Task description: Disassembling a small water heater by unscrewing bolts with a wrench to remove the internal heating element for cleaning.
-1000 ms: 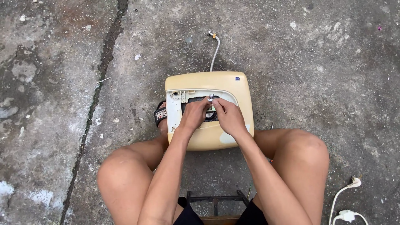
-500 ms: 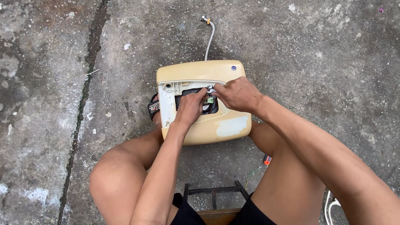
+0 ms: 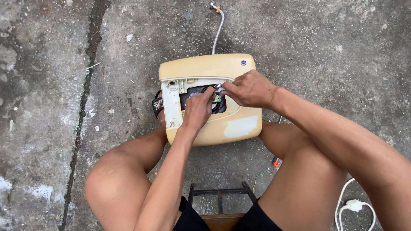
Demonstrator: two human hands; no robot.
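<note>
A cream-yellow plastic appliance casing (image 3: 201,68) lies flat on the concrete between my knees, its white inner panel (image 3: 171,102) and a dark opening exposed. My left hand (image 3: 198,109) reaches into that opening, fingers curled on parts inside. My right hand (image 3: 248,89) comes in from the right and pinches a small metal part (image 3: 218,87) at the opening's upper edge. What the left fingers grip is hidden.
A metal hose (image 3: 218,30) runs up from the casing. A nail (image 3: 93,66) lies on the concrete at left. An orange-handled tool (image 3: 277,161) lies under my right thigh, a white cable with plug (image 3: 354,205) at lower right, a stool frame (image 3: 220,194) below.
The camera has come closer and the casing sits higher in view. My right arm has swung out to the right, and its hand now reaches in from the side. Both hands stay at the opening.
</note>
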